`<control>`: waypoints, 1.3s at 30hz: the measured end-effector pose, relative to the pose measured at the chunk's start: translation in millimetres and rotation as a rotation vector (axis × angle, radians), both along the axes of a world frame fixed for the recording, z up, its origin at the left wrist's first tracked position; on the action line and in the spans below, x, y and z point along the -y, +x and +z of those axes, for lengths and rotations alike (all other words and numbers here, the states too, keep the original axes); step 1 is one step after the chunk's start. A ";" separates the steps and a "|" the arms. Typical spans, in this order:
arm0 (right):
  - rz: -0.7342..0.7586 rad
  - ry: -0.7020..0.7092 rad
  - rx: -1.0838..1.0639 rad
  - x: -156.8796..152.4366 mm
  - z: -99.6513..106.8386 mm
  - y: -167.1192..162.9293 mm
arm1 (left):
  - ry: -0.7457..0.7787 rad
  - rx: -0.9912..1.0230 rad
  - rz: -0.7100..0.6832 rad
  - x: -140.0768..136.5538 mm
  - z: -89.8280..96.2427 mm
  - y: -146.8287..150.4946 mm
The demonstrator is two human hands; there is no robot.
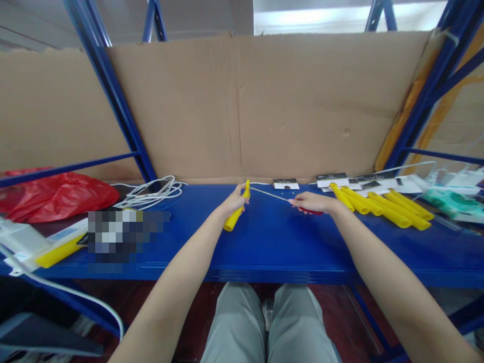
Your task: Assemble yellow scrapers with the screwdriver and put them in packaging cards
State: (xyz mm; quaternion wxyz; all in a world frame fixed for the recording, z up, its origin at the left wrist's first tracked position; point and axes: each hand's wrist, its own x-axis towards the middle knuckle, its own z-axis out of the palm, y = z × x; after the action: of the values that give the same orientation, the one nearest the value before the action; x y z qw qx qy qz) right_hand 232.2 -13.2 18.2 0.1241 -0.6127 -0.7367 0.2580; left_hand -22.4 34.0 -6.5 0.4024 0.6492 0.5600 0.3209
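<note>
Left hand [235,201] is gripping the tube [233,220] over the tabletop [272,247], far end showing past the grip. Right hand [313,201] is holding a tool [278,195], shaft pointing toward that end; contact unclear.

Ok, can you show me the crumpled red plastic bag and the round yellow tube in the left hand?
Crumpled red plastic bag [62,197]: head view, on its middle.
Held round yellow tube [233,219]: head view, on its lower part.
</note>
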 end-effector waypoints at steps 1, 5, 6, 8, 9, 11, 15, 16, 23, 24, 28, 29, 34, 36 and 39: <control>-0.004 -0.023 0.003 0.9 1.0 -0.5 | -0.001 0.003 -0.002 0.0 0.0 -0.2; 0.010 0.028 0.017 -2.5 -1.6 0.0 | -0.008 0.006 -0.006 1.6 1.0 -0.4; 0.008 0.059 0.024 -4.4 -3.4 0.6 | -0.008 0.003 -0.006 2.2 1.4 -0.3; -0.015 0.100 0.036 -8.1 -6.8 1.8 | -0.006 -0.006 -0.012 3.1 2.0 0.1; -0.029 0.106 0.040 -9.2 -7.9 2.3 | -0.005 -0.011 -0.015 3.4 2.1 0.3; -0.038 0.103 0.043 -9.4 -7.8 2.8 | -0.007 -0.015 -0.021 3.5 2.1 0.5; -0.008 0.048 0.009 -2.6 -1.3 1.9 | -0.007 -0.010 -0.026 2.0 0.6 0.4; -0.011 0.022 -0.002 -0.7 0.4 1.5 | -0.004 -0.008 -0.026 1.6 0.1 0.2; -0.005 0.040 0.048 -1.8 -1.5 2.2 | -0.008 -0.009 -0.031 0.9 -1.2 -0.6; -0.003 0.044 0.053 -2.6 -2.5 2.4 | -0.005 -0.010 -0.035 1.1 -1.1 -0.6; 0.033 0.035 0.021 -1.7 -2.7 1.8 | -0.006 -0.009 -0.031 3.2 0.7 -0.1; 0.043 0.031 0.020 -0.9 -2.0 1.6 | -0.010 -0.007 -0.027 3.9 1.4 0.1; 0.069 -0.002 -0.001 -1.0 -1.1 3.2 | -0.024 -0.003 -0.012 8.1 4.9 1.6; 0.081 0.038 -0.001 -4.2 -3.6 4.2 | -0.032 0.002 -0.007 10.3 6.6 2.3; 0.051 0.110 0.000 -9.4 -9.1 3.6 | -0.048 0.015 -0.004 13.8 9.4 3.1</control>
State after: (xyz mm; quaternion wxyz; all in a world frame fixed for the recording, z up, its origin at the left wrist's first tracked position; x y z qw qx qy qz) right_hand 235.8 -3.8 9.1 0.1509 -0.5862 -0.7650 0.2202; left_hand -19.3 20.3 2.9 0.4228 0.6380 0.5632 0.3115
